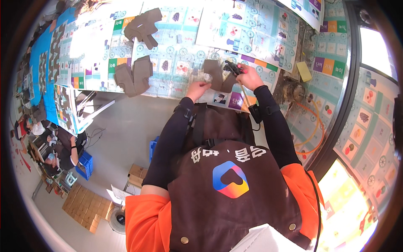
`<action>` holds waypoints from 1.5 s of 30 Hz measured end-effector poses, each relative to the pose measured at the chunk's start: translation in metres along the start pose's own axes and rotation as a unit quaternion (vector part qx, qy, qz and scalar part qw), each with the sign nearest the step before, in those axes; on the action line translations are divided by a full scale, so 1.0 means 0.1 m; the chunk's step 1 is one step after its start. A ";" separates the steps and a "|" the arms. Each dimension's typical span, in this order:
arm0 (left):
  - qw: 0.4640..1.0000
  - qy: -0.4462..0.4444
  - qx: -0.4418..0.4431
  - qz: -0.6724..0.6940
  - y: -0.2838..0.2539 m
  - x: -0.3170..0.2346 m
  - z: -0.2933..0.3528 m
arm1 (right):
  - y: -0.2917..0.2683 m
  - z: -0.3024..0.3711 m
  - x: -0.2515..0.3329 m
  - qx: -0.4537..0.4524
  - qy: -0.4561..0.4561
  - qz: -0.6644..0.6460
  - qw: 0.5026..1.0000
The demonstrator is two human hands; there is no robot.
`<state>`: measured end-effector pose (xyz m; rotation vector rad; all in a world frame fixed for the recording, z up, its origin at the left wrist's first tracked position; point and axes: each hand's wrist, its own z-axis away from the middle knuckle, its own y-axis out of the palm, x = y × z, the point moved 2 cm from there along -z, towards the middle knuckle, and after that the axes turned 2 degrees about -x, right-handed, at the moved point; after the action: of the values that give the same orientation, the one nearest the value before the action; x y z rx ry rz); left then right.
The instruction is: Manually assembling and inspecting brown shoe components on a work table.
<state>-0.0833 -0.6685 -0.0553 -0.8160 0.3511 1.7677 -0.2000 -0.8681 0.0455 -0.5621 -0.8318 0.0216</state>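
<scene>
A brown U-shaped cut piece of sheet material lies on the patterned table cover in front of me. My left hand is closed in a pinch at its lower left edge, beside a small whitish patch. My right hand grips a black spray-gun-like tool with a pinkish-red part. The tool's nozzle end is over the piece's upper right side. A tan hose runs down from this hand. Further left lie more brown cut pieces, one pair near the edge and another behind.
A yellow block and a grimy round object sit at the right, with an orange hose below. Rows of brown pieces rest on blue sheeting at far left. Co-workers, a blue crate and stacked cartons are lower left.
</scene>
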 end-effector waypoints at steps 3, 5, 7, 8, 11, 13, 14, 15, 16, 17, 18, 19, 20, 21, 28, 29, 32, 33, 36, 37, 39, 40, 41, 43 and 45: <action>1.000 -0.002 -0.002 0.012 0.00 0.01 -0.01 | 0.01 0.05 -0.01 0.010 0.002 -0.011 1.000; 1.000 -0.001 0.008 0.009 0.00 0.02 -0.01 | 0.04 0.07 -0.07 0.008 0.007 -0.023 1.000; 1.000 0.000 0.008 0.015 0.01 0.04 -0.02 | 0.06 0.08 -0.12 0.005 0.013 -0.036 0.999; 1.000 0.002 0.008 0.021 0.01 0.03 -0.02 | 0.06 0.09 -0.13 0.013 0.011 -0.032 0.999; 1.000 -0.002 0.006 0.022 0.01 0.04 -0.02 | 0.08 0.14 -0.13 0.021 0.012 -0.024 0.999; 1.000 0.010 -0.003 0.026 0.02 0.08 -0.03 | 0.09 0.18 -0.13 0.021 0.013 -0.020 1.000; 0.999 0.023 -0.010 0.029 0.02 0.07 -0.03 | 0.10 0.19 -0.15 0.031 0.025 -0.032 0.999; 0.999 0.022 -0.010 0.029 0.02 0.08 -0.03 | 0.11 0.21 -0.17 0.041 0.036 -0.044 0.998; 0.999 0.018 -0.008 0.037 0.02 0.08 -0.04 | 0.12 0.22 -0.18 0.041 0.037 -0.045 0.997; 0.999 0.013 -0.006 0.044 0.03 0.07 -0.03 | 0.13 0.24 -0.18 0.037 0.038 -0.035 0.998; 0.999 0.013 -0.005 0.043 0.02 0.07 -0.03 | 0.14 0.25 -0.19 0.033 0.038 -0.026 0.998; 0.999 0.014 -0.003 0.044 0.02 0.07 -0.03 | 0.15 0.27 -0.19 0.033 0.039 -0.026 0.998; 0.999 0.015 -0.001 0.044 0.02 0.06 -0.03 | 0.15 0.29 -0.18 0.031 0.045 -0.034 0.998; 0.999 0.015 0.000 0.044 0.02 0.07 -0.03 | 0.16 0.31 -0.18 0.029 0.051 -0.042 0.997; 1.000 -0.002 0.009 0.029 0.01 0.04 -0.02 | 0.21 0.40 -0.20 0.040 0.065 -0.026 0.997; 0.999 -0.008 0.016 0.028 0.01 0.04 -0.02 | 0.23 0.41 -0.22 0.045 0.071 -0.026 0.996; 0.999 -0.003 0.015 0.030 0.02 0.03 -0.01 | 0.28 0.43 -0.26 0.059 0.078 -0.027 0.995; 0.999 -0.003 0.015 0.031 0.02 0.04 -0.01 | 0.29 0.43 -0.27 0.068 0.079 -0.029 0.994; 0.999 0.013 -0.009 0.047 0.02 0.04 -0.01 | 0.37 0.47 -0.30 0.018 0.022 -0.052 0.998; 0.999 0.013 -0.008 0.049 0.02 0.04 -0.02 | 0.37 0.48 -0.32 0.017 0.022 -0.051 0.998; 0.999 0.014 -0.007 0.050 0.02 0.08 -0.03 | 0.38 0.49 -0.30 0.018 0.027 -0.046 0.998; 0.999 0.010 -0.004 0.049 0.02 0.10 -0.04 | 0.38 0.48 -0.31 0.018 0.027 -0.046 0.998; 0.999 0.006 0.000 0.048 0.02 0.10 -0.05 | 0.38 0.47 -0.33 0.014 0.031 -0.058 0.998; 0.999 0.007 -0.001 0.051 0.02 0.11 -0.05 | 0.35 0.45 -0.37 0.010 0.035 -0.071 0.997; 0.999 0.010 -0.001 0.054 0.03 0.08 -0.04 | 0.27 0.44 -0.34 0.039 0.086 -0.038 0.995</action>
<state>-0.0856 -0.6659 -0.0643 -0.8288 0.4134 1.8611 -0.2485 -0.8324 0.0328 -0.4526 -0.6812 -0.0624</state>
